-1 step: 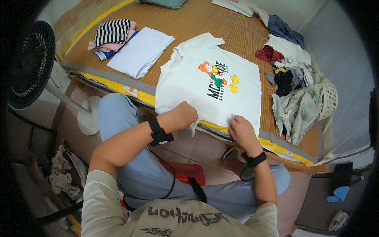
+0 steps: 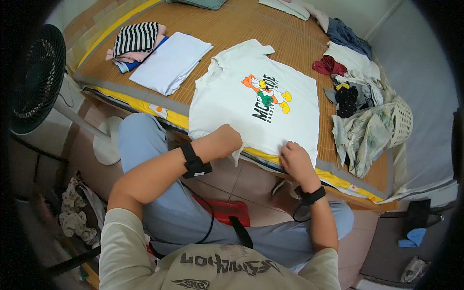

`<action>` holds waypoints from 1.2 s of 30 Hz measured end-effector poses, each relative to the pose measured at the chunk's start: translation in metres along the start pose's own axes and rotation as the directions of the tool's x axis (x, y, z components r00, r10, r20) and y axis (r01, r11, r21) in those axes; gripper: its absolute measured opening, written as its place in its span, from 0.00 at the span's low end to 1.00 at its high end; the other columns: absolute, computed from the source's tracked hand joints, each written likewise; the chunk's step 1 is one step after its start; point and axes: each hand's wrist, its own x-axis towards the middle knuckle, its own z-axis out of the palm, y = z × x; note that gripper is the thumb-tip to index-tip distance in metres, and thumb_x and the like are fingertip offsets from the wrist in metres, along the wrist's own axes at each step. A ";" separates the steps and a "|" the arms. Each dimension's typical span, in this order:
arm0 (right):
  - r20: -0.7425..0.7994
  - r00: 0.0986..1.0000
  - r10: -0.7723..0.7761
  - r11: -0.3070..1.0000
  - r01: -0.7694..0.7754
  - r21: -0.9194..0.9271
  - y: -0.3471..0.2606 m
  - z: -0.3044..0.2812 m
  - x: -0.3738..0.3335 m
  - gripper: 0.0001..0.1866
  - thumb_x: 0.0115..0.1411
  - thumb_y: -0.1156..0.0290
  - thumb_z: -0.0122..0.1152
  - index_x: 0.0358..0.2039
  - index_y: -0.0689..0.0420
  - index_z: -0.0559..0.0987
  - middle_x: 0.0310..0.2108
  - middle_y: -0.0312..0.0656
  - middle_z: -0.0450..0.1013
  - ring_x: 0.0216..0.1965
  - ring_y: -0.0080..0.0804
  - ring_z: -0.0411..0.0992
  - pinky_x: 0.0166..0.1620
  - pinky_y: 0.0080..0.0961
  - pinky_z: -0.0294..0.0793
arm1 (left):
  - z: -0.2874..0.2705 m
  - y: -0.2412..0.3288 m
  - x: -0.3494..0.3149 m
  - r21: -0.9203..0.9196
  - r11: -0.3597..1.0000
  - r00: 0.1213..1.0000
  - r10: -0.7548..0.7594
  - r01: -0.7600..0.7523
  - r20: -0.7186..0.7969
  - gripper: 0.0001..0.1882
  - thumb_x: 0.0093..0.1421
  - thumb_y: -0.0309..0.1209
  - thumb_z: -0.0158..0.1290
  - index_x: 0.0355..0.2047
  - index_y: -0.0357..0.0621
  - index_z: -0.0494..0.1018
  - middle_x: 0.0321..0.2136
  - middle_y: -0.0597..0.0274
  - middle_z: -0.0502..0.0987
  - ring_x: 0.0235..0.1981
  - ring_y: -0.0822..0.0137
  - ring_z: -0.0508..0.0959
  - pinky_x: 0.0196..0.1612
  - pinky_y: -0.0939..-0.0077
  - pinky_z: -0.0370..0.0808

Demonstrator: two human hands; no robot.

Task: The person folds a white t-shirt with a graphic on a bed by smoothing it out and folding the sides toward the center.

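A white T-shirt [image 2: 299, 96] with a cartoon duck print lies spread sideways on the bed mat, its collar toward the left and a sleeve at the far side. My left hand [image 2: 223, 140] is closed on the shirt's near edge, left of the middle, and a bit of white cloth hangs below it. Farther right along that same edge, my right hand [image 2: 296, 158] pinches the fabric near the corner. The fingertips of the left hand are mostly hidden behind its back.
Folded white cloth [image 2: 169, 63] lies left of the shirt, beside a striped folded garment [image 2: 135, 38]. To the right, loose clothes [image 2: 362, 130] spill from a white basket [image 2: 402, 121]. A fan [image 2: 38, 79] stands at the left. The bed's yellow edge [image 2: 179, 120] runs before my knees.
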 end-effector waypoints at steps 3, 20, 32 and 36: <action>-0.036 0.999 -0.005 1.000 0.006 0.014 0.002 -0.002 -0.002 0.05 0.51 0.74 0.55 0.27 0.61 0.71 0.27 0.47 0.66 0.32 0.46 0.67 0.36 0.37 0.69 | -0.002 -0.012 0.000 -0.032 0.999 0.999 0.043 -0.043 -0.006 0.04 0.42 0.30 0.57 0.19 0.44 0.75 0.21 0.57 0.75 0.26 0.56 0.78 0.30 0.65 0.73; -0.047 0.990 0.133 0.839 -0.087 0.537 -0.029 -0.074 0.142 0.21 0.57 0.60 0.55 0.44 0.64 0.74 0.41 0.51 0.73 0.44 0.44 0.71 0.46 0.29 0.69 | -0.012 -0.099 0.017 -0.155 0.855 0.844 -0.516 0.495 -0.148 0.58 0.38 0.68 0.53 0.56 0.27 0.58 0.58 0.34 0.54 0.62 0.43 0.52 0.61 0.54 0.52; -0.181 0.970 0.164 0.986 -0.168 -0.003 0.033 0.111 0.281 0.32 0.62 0.52 0.42 0.60 0.60 0.58 0.62 0.52 0.53 0.63 0.49 0.51 0.61 0.51 0.48 | 0.018 -0.103 0.017 -0.350 0.729 0.807 -0.553 0.589 0.206 0.73 0.27 0.73 0.54 0.64 0.35 0.40 0.65 0.42 0.35 0.66 0.46 0.32 0.63 0.46 0.28; -0.190 0.887 0.421 0.897 -0.438 -0.061 0.135 0.095 0.240 0.32 0.61 0.51 0.43 0.58 0.62 0.62 0.61 0.51 0.56 0.63 0.45 0.52 0.62 0.43 0.49 | 0.014 -0.102 0.017 -0.370 0.718 0.806 -0.554 0.590 0.210 0.73 0.28 0.73 0.54 0.64 0.36 0.40 0.65 0.43 0.35 0.66 0.46 0.31 0.62 0.45 0.27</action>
